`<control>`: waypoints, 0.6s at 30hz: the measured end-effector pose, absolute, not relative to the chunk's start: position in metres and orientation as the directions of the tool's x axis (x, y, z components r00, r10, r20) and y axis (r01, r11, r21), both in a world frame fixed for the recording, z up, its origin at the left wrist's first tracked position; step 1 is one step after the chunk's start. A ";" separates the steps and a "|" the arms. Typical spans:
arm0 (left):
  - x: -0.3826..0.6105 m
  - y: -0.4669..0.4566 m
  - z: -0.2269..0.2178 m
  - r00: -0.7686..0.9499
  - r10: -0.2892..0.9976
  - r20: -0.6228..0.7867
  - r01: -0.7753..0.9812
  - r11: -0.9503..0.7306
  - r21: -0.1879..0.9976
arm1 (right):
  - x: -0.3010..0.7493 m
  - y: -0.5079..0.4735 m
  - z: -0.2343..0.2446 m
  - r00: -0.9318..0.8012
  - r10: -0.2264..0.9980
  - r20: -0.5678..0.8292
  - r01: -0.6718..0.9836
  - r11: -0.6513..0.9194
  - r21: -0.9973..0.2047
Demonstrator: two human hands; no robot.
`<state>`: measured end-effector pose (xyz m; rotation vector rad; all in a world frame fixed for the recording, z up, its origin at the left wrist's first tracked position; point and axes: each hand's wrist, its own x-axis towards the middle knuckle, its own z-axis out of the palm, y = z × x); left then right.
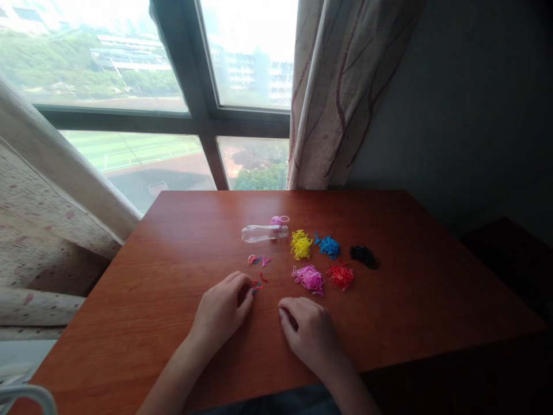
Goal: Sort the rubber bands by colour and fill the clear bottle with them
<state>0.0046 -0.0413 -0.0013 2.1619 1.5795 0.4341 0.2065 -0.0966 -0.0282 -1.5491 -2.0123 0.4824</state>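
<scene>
My left hand rests on the table with thumb and forefinger pinched at the edge of a few mixed red and blue rubber bands. Whether a band is between the fingertips is too small to tell. My right hand is closed, its fingers curled down near the table; anything inside is hidden. Beyond it lie a pink heap of rubber bands and a red heap. Further back are yellow bands, blue bands and black bands. Some loose pink and blue bands lie left of the heaps.
A clear plastic bottle lies on its side behind the loose bands, its mouth toward the right. A pink cap with a loop is just behind it. The brown wooden table ends at a window with curtains.
</scene>
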 end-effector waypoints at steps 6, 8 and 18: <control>0.006 -0.047 -0.003 0.386 0.922 0.042 0.712 -0.326 0.622 | 0.208 -0.097 -0.029 -0.165 0.964 0.207 0.731 0.261 -0.631; 0.008 -0.050 -0.004 0.417 0.908 0.044 0.690 -0.348 0.635 | 0.209 -0.097 -0.029 -0.154 0.967 0.202 0.724 0.249 -0.644; 0.014 -0.053 -0.008 0.468 0.879 0.088 0.650 -0.410 0.639 | 0.208 -0.098 -0.030 -0.176 0.966 0.190 0.733 0.258 -0.630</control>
